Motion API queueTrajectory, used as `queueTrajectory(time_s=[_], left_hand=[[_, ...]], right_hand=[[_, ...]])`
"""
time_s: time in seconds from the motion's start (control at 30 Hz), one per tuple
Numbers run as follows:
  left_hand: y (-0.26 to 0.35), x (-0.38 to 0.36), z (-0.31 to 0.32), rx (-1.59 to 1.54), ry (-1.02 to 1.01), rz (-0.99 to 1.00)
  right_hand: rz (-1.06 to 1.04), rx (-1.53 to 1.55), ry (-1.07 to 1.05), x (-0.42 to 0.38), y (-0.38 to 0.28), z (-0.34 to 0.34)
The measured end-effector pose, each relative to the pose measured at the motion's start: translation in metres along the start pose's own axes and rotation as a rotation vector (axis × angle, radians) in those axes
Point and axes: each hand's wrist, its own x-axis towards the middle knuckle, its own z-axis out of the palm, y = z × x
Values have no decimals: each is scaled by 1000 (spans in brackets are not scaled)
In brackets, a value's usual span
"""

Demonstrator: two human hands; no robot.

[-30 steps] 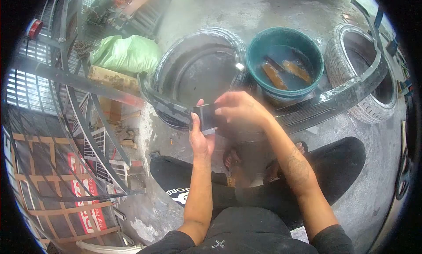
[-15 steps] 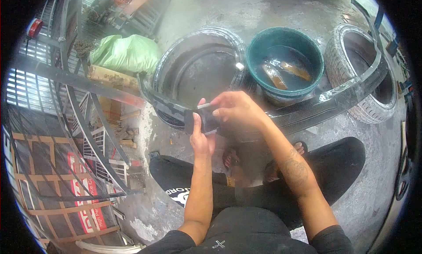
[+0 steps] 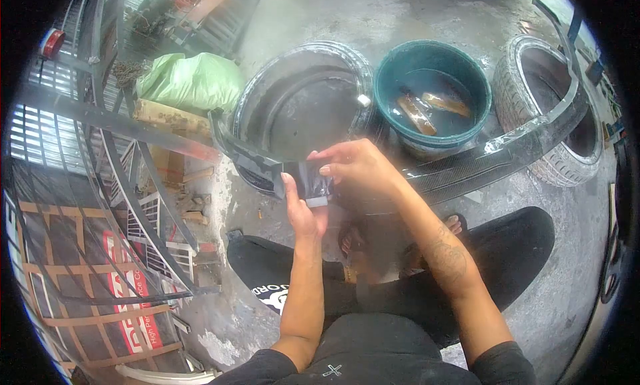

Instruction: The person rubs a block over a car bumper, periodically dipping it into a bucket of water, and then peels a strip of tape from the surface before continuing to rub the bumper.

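Observation:
My left hand [image 3: 303, 215] is closed around the lower left of a dark sheet of sandpaper [image 3: 309, 182], its thumb lying up along the side. A pale sanding block [image 3: 317, 202] shows at the sheet's bottom edge; the rest is hidden. From the right, my right hand [image 3: 363, 164] pinches the sheet's upper right edge between thumb and fingers. Just beyond both hands runs a long, curved, glossy carbon-fibre car lip [image 3: 467, 170], wet in places.
A tire [image 3: 257, 112] lies behind the hands, with a small white piece [image 3: 363, 100] on its rim. Beside it stands a green bucket [image 3: 381, 95] of water holding brownish pieces. Another tire [image 3: 567, 168] supports the lip at right. A green bag [image 3: 190, 82] and metal racks occupy the left.
The sandpaper and block have turned in my hands, so the block's pale edge now shows at the bottom instead of the top. The brownish pieces in the bucket have shifted slightly.

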Motion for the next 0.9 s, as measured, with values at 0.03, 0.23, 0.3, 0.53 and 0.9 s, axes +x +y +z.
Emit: queueTrajectory(time_s=[0.03,0.23,0.3,0.53,0.9], left_hand=[[2,-1,-2,-21,-37,-15],[1,-1,6,-41,13,40],[3,-1,10,-13,24,32],[7,-1,12,-84,-71,29],[6,0,11,-24,57,-78]], right_hand=[[1,-1,0,-1,-2,0],[23,9,-6,-2,0,3],[18,-12,-9,0,4,3],[-55,94,4,1,1,9],[15,102,-70,0,-5,-3]])
